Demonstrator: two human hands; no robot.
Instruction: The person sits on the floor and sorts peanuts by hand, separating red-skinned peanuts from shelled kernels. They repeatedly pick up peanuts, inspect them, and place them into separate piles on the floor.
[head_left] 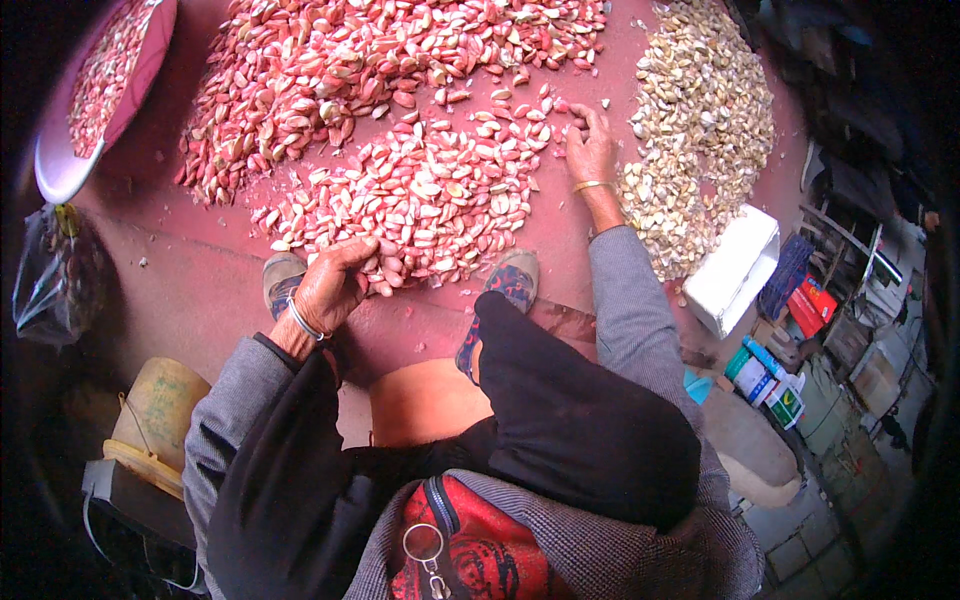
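Pink-skinned garlic cloves (430, 195) lie in a loose heap on the red floor just in front of my feet. At its near left edge is my left hand (338, 285), a bracelet on the wrist. Its fingers curl in against the cloves, and what they hold is hidden. My right hand (592, 155), with a thin bangle, reaches between this heap and a pile of pale yellowish cloves (700, 120). Its thumb and forefinger are bent and a little apart, with a single pink clove (561, 105) beside the fingertips.
A bigger heap of redder cloves (290, 95) spreads behind. At far left stand a pale pink basin (135, 95) of cloves and a clear plastic bag (60, 285). A white foam box (733, 270) borders the yellowish pile. A yellowish bucket (160, 410) lies at left.
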